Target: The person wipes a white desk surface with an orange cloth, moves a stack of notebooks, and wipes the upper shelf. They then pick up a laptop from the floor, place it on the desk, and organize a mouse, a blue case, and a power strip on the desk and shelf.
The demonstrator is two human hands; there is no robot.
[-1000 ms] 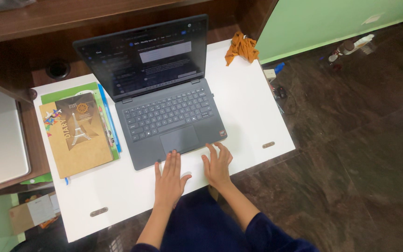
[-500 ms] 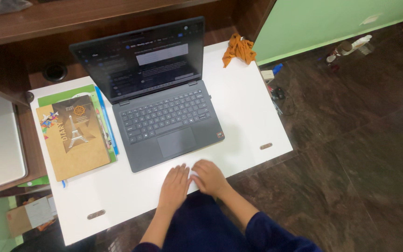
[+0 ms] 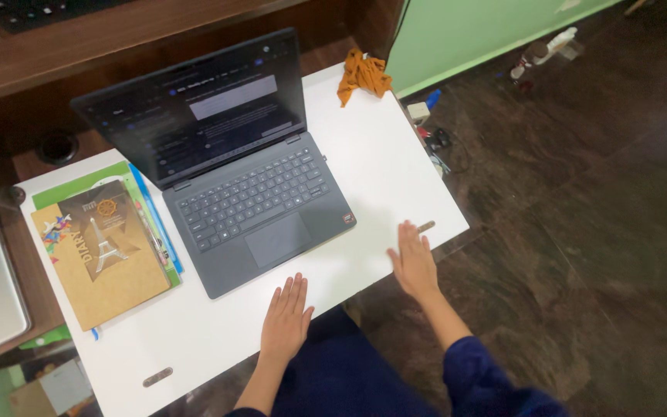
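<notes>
White table (image 3: 395,166) has one open dark laptop (image 3: 248,205) in the middle, both hands flat and empty on its near edge: left hand (image 3: 287,318), right hand (image 3: 412,261). One brown diary (image 3: 106,259) left, one orange cloth (image 3: 362,75) at the far corner.

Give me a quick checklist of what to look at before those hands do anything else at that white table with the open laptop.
1. Left hand empty, flat on the white table: ok.
2. Right hand empty, at the table's front right edge: ok.
3. Both hands off the laptop: ok.
4. Laptop lid open, screen lit: ok.
5. Brown diary stacked on a green folder, fully on the table: ok.
6. Orange cloth at the far corner, whether it overhangs the edge: cannot tell.
</notes>
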